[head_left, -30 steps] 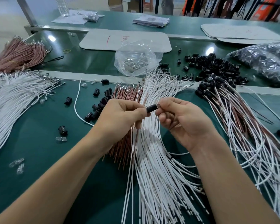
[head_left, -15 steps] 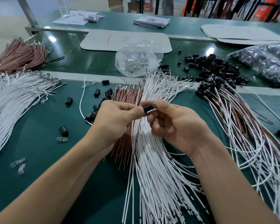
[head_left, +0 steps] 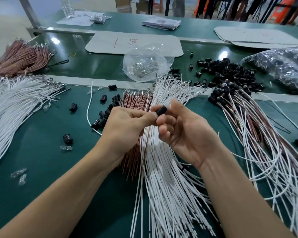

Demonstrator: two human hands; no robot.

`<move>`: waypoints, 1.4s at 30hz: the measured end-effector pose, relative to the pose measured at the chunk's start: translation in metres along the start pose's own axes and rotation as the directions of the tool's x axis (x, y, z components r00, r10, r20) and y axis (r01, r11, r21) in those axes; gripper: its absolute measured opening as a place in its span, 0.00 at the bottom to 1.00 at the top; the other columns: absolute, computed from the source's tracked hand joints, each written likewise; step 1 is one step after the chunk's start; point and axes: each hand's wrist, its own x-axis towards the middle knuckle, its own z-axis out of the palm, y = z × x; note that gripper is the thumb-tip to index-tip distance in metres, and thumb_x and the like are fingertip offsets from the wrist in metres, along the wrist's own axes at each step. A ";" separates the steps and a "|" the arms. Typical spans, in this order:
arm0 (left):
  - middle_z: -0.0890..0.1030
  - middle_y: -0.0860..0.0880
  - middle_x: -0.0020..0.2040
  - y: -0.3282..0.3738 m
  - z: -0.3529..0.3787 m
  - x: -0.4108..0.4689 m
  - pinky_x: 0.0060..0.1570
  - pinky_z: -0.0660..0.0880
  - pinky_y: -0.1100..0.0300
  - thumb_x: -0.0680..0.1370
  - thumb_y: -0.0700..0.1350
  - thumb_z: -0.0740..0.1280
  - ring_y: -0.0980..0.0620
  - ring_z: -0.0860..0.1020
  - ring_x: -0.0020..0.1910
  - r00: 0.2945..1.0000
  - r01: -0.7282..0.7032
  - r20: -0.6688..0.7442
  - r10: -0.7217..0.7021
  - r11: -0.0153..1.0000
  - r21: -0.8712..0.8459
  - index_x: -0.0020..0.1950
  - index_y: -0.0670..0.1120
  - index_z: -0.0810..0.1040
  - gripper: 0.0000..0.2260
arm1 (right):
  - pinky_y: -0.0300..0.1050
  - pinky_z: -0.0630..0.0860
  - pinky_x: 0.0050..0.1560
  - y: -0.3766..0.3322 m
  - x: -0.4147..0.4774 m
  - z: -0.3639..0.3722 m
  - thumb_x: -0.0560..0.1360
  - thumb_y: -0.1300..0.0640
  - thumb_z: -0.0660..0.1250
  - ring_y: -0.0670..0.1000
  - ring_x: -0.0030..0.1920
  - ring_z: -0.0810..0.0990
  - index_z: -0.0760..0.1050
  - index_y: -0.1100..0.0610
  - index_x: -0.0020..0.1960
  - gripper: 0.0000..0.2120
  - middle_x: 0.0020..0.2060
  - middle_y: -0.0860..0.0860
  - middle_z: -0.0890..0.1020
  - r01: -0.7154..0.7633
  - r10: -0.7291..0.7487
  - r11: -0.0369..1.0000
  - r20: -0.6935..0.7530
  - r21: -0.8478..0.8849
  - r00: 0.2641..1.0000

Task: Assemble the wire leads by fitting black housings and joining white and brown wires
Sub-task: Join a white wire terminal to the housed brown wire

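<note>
A factory workroom is shown. Long green work tables (head_left: pixel 41 160) are set in rows. Big piles of white wires (head_left: pixel 170 186) and brown wires (head_left: pixel 19 57) are laid out on them. A heap of small black housings (head_left: pixel 230 71) is spread nearby. Tiny metal parts (head_left: pixel 140 68) are kept in a clear bag (head_left: pixel 155 54). Stacked papers (head_left: pixel 162 23) are seen behind.

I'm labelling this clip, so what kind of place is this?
Most likely a factory assembly bench for wire leads: bundles of white wires and brown wires lie on a green bench, beside a heap of loose black housings.
</note>
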 end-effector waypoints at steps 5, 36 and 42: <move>0.70 0.57 0.22 0.000 0.004 -0.001 0.25 0.61 0.72 0.82 0.44 0.69 0.60 0.62 0.22 0.996 -0.027 0.081 0.029 0.999 -0.032 0.37 0.42 0.85 0.15 | 0.41 0.61 0.34 0.002 0.001 -0.001 0.75 0.65 0.70 0.44 0.28 0.69 0.87 0.55 0.46 0.08 0.30 0.51 0.75 0.132 -0.149 0.935 -0.027 -0.329 0.988; 0.65 0.52 0.23 0.001 0.015 -0.009 0.25 0.60 0.66 0.81 0.40 0.69 0.56 0.61 0.24 0.964 -0.265 0.068 0.258 0.953 0.144 0.39 0.44 0.87 0.13 | 0.37 0.60 0.28 0.006 0.004 0.013 0.81 0.63 0.65 0.43 0.21 0.62 0.81 0.60 0.41 0.11 0.20 0.48 0.65 0.208 -0.273 0.942 -0.240 -0.265 0.931; 0.79 0.52 0.29 -0.008 0.015 -0.009 0.30 0.73 0.55 0.83 0.54 0.65 0.54 0.74 0.28 0.957 -0.285 0.049 0.286 0.896 0.341 0.40 0.48 0.83 0.17 | 0.38 0.65 0.32 0.001 0.005 0.006 0.81 0.57 0.67 0.44 0.27 0.69 0.82 0.56 0.41 0.11 0.25 0.47 0.74 0.195 -0.314 0.887 -0.236 -0.419 0.919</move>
